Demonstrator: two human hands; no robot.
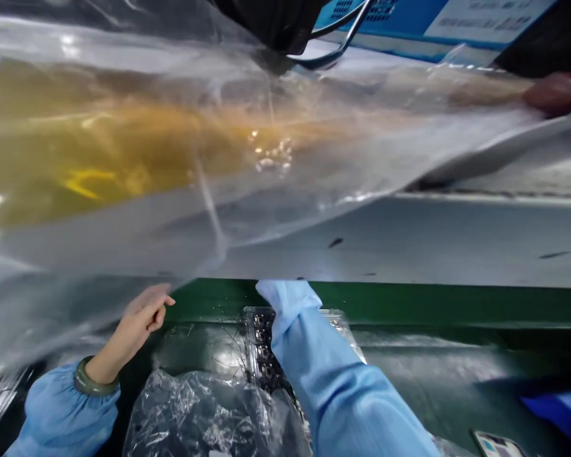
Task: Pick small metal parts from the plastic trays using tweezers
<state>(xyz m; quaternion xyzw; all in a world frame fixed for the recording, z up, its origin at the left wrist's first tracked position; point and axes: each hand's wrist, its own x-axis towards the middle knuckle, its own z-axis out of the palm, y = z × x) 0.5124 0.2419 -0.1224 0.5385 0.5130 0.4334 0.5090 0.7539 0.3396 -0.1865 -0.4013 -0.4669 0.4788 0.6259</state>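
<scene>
My left hand (140, 324) is at the lower left, below the shelf, with a green bangle (92, 381) at its wrist. Its fingers are curled in, close to the lower edge of a large clear plastic sheet (247, 216); whether they grip anything is hidden. My right arm, in a blue sleeve (333, 374), reaches forward across a clear tray (261, 343) of small dark parts with thin wires. The right hand itself is out of sight beyond the cuff, behind the shelf edge. A crumpled clear plastic bag (209, 419) lies between my arms.
A grey shelf edge (457, 241) spans the view above the green work surface (423, 374). On it, under the plastic, is something yellow (99, 158), blurred. A blue box-like device (400, 25) with cables stands behind. A phone-like object (497, 444) lies at lower right.
</scene>
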